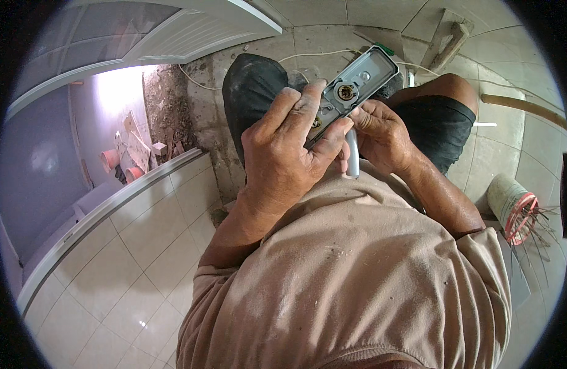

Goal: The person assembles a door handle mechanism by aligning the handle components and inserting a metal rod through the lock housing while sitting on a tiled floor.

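Note:
Above my lap I hold a grey metal door handle (370, 66), its long backplate tilted with the hollow rear side facing up. A round brass-coloured fitting sits in the middle of the plate. The silver lever (353, 157) points down toward my shirt. My left hand (283, 138) is closed around the near-left end of the plate, fingers over one edge and thumb over the other. My right hand (383, 132) pinches the plate's right edge by the lever; its other fingertips are partly hidden.
At the left a white door panel (203, 27) and a raised metal sill (111, 224) border a tiled floor (136, 258). Beyond lie rubble and reddish pots (110, 160). At the right are a tipped bucket (507, 195) with thin rods, a wooden piece (452, 46) and a thin cable (323, 54).

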The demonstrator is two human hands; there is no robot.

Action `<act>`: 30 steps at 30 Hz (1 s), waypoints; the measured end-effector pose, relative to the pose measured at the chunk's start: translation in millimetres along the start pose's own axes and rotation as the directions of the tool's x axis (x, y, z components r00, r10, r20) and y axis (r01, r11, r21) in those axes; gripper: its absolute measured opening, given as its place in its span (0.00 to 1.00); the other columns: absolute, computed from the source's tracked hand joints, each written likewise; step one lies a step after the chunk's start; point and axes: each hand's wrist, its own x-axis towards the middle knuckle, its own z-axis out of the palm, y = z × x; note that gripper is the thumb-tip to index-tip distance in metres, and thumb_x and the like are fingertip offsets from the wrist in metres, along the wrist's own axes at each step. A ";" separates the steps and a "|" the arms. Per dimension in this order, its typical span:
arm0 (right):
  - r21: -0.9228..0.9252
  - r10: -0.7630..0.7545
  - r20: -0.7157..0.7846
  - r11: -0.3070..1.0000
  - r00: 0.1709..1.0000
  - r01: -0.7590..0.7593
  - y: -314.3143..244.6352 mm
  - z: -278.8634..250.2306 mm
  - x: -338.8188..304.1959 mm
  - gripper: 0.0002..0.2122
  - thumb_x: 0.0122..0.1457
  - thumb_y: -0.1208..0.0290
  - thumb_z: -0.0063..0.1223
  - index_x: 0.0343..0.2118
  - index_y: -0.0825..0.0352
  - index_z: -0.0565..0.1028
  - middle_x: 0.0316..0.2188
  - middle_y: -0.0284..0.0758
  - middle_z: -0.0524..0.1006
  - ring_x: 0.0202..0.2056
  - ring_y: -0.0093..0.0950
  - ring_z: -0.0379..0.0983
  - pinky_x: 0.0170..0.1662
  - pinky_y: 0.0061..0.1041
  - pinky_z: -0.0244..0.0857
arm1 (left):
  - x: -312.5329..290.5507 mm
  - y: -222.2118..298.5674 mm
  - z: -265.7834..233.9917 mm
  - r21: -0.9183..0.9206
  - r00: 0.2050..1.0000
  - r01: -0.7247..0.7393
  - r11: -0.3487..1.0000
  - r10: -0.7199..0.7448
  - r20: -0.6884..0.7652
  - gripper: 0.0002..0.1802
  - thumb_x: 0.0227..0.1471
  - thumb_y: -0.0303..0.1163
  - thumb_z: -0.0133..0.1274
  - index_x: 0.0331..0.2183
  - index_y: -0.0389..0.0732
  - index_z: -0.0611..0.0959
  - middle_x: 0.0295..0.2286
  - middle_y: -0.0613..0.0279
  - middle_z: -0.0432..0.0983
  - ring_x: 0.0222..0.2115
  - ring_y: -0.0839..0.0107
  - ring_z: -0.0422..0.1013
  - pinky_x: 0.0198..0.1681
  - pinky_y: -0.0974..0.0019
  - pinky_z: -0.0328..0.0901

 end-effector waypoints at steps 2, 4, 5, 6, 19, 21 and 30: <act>-0.028 -0.008 -0.071 1.000 0.997 0.006 1.3 4.5 -0.6 0.18 0.71 0.56 0.43 0.44 0.71 0.72 0.32 0.42 0.79 0.32 0.33 0.79 0.41 0.34 0.75 | 1.1 -1.3 -2.4 0.000 1.000 -0.017 1.000 0.017 0.016 0.27 0.48 0.37 0.68 0.46 0.30 0.81 0.29 0.60 0.74 0.22 0.71 0.76 0.22 0.69 0.73; -0.020 -0.026 -0.126 1.000 0.992 0.024 5.1 9.5 -1.2 0.18 0.71 0.58 0.44 0.46 0.71 0.73 0.35 0.41 0.80 0.35 0.32 0.79 0.42 0.33 0.75 | 2.8 1.4 -3.8 -0.007 0.999 -0.017 1.000 0.017 0.047 0.27 0.48 0.36 0.67 0.46 0.29 0.80 0.30 0.59 0.74 0.23 0.71 0.76 0.22 0.69 0.73; 0.001 -0.039 -0.148 0.999 0.988 0.040 8.7 11.1 -1.6 0.17 0.70 0.59 0.45 0.47 0.72 0.73 0.37 0.40 0.80 0.36 0.31 0.79 0.43 0.33 0.75 | 3.6 5.8 -3.4 -0.016 0.997 -0.009 1.000 0.010 0.071 0.27 0.48 0.35 0.66 0.47 0.29 0.80 0.30 0.58 0.74 0.23 0.70 0.76 0.23 0.69 0.73; 0.023 -0.052 -0.169 0.998 0.984 0.057 11.4 11.7 -1.5 0.17 0.70 0.60 0.46 0.48 0.72 0.73 0.38 0.40 0.80 0.38 0.30 0.79 0.44 0.32 0.74 | 3.6 8.5 -3.4 -0.024 0.996 0.000 1.000 0.002 0.094 0.28 0.47 0.34 0.66 0.47 0.29 0.79 0.31 0.57 0.73 0.23 0.70 0.76 0.23 0.69 0.73; -0.008 -0.035 -0.243 0.999 0.969 0.034 19.1 7.0 -1.4 0.15 0.69 0.66 0.49 0.53 0.68 0.73 0.45 0.38 0.79 0.44 0.28 0.77 0.48 0.30 0.72 | -2.8 15.8 -5.0 -0.136 0.974 0.111 0.984 -0.081 0.210 0.32 0.45 0.28 0.65 0.52 0.27 0.75 0.37 0.50 0.72 0.32 0.60 0.77 0.35 0.62 0.75; -0.049 -0.027 -0.211 0.999 0.977 0.017 23.5 -9.0 -1.8 0.15 0.69 0.67 0.49 0.53 0.69 0.72 0.46 0.39 0.79 0.46 0.29 0.77 0.50 0.31 0.72 | -1.8 17.2 -4.7 -0.162 0.973 0.124 0.979 -0.088 0.213 0.33 0.44 0.27 0.65 0.52 0.27 0.75 0.38 0.49 0.72 0.32 0.59 0.76 0.35 0.61 0.74; 0.009 -0.026 -0.172 1.000 0.985 0.028 17.2 3.9 0.9 0.15 0.68 0.71 0.49 0.54 0.71 0.72 0.48 0.41 0.78 0.50 0.33 0.76 0.55 0.33 0.70 | -3.4 15.2 -4.5 -0.221 0.967 0.154 0.963 -0.101 0.232 0.34 0.43 0.26 0.67 0.52 0.26 0.75 0.37 0.48 0.71 0.34 0.59 0.75 0.36 0.61 0.72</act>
